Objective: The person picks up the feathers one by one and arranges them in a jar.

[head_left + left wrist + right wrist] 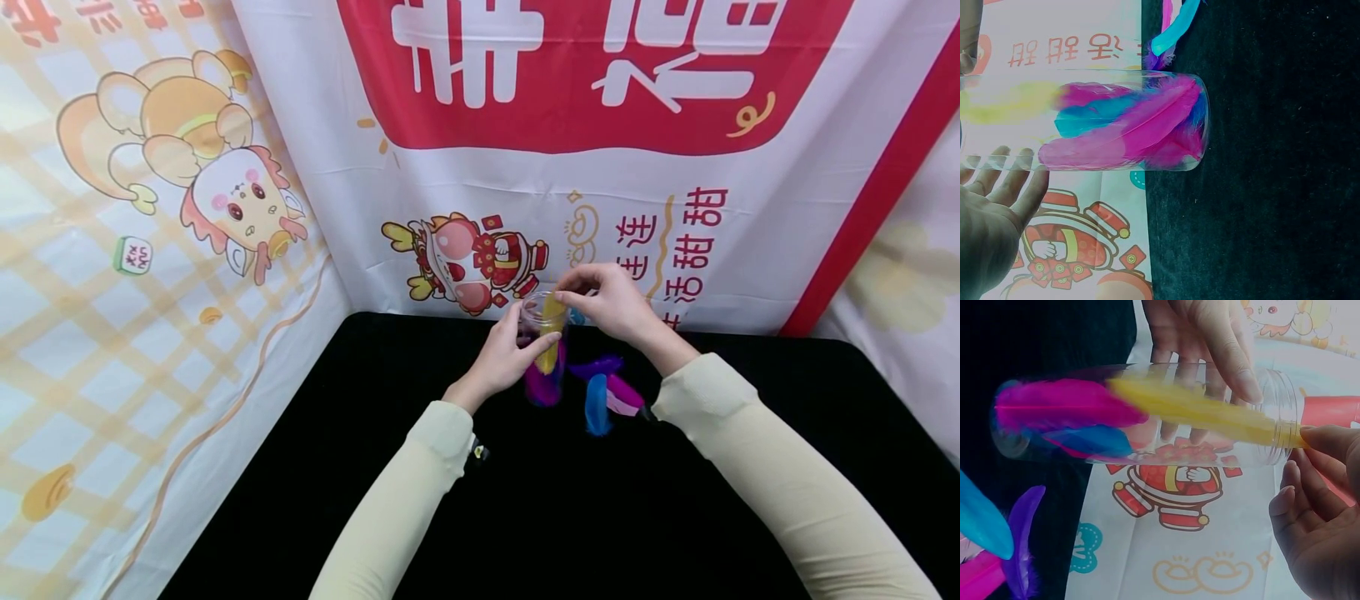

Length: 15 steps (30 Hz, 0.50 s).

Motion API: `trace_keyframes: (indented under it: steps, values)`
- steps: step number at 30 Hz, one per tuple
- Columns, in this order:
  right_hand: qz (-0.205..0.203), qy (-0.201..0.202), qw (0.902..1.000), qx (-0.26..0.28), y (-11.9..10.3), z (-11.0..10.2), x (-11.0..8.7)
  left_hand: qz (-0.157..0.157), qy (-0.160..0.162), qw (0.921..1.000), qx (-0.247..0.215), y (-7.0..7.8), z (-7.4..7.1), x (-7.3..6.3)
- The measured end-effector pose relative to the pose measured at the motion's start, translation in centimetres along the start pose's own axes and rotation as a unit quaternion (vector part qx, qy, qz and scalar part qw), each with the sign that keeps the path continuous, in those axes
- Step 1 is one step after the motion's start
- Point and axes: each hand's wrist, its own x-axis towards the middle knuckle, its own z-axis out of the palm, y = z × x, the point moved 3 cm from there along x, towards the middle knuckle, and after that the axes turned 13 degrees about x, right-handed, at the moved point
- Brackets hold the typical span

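A clear plastic jar [531,320] stands on the black table, its open mouth facing up. My left hand [497,358] grips its upper part, thumb on the near side and fingers round the far side. At the mouth, my right hand [611,302] pinches the end of a yellow feather [1204,415] between thumb and fingers. Most of that feather hangs inside the jar, past the threaded neck. Below it, magenta feathers [1129,134] and blue feathers [1088,119] fill the lower part, pressed against the wall and bottom.
Loose feathers lie on the table right of the jar: a blue feather [597,406], a magenta feather [624,390] and a purple feather [602,365]. A printed white cloth [315,167] hangs behind the back edge of the black table [540,517], and more cloth covers the left side.
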Motion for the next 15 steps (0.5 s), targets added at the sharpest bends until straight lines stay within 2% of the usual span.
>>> trace_keyframes:
  steps: [15]
  values:
    - [-0.003,-0.009,1.0000,0.003,0.47,-0.60,-0.24,-0.017,-0.017,0.9997,-0.007,-0.04,-0.15,-0.03]
